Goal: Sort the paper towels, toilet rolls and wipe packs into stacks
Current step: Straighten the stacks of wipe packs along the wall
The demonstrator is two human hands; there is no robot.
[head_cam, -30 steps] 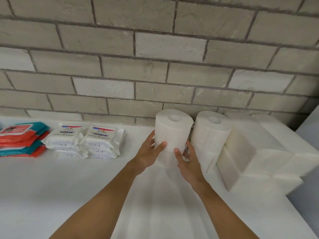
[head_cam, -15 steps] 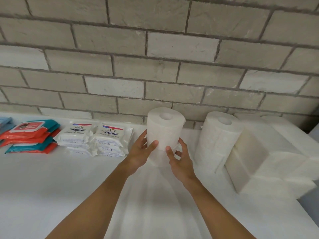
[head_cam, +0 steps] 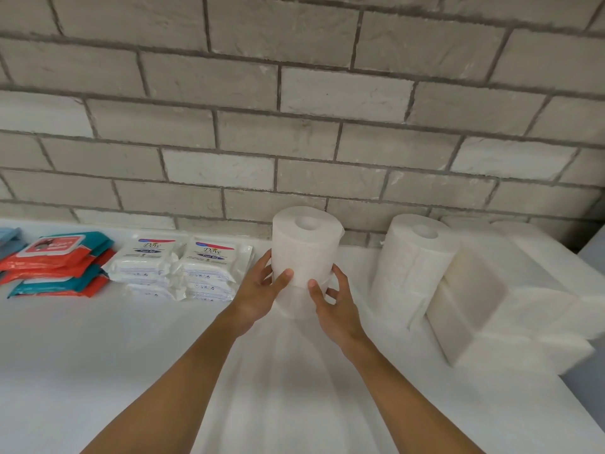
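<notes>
A stack of two white toilet rolls point(head_cam: 306, 244) stands upright on the white table, near the wall. My left hand point(head_cam: 262, 286) grips its left side and my right hand point(head_cam: 334, 299) grips its right side, both around the seam between the rolls. A second stack of toilet rolls point(head_cam: 412, 267) stands apart to the right. Folded white paper towels point(head_cam: 510, 299) lie in stacks further right. White wipe packs point(head_cam: 178, 267) sit in two piles to the left, and red and teal wipe packs point(head_cam: 55, 263) are piled at the far left.
A grey brick wall point(head_cam: 294, 126) rises right behind the table point(head_cam: 98, 371). The table's right edge point(head_cam: 579, 407) runs close past the paper towels. Bare table surface lies in front of me, between my arms and the wipe packs.
The held stack of rolls has slid left, away from the second stack, opening a gap between them. Both hands kept their grip on it.
</notes>
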